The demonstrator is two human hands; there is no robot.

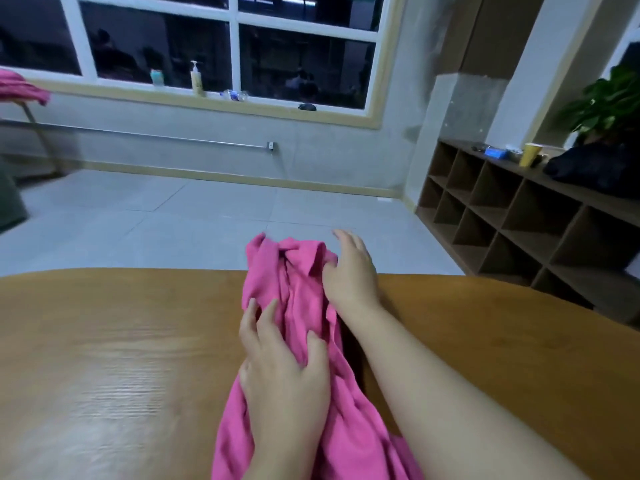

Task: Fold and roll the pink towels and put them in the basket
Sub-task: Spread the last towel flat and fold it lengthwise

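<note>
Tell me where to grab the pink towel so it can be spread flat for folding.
Probably pinch the pointed tip at the far end of the pink towel, coming from above at the table's far edge. The cloth lies bunched lengthwise, and that tip sticks up free, left of the right hand. The left hand holds the middle.
</note>
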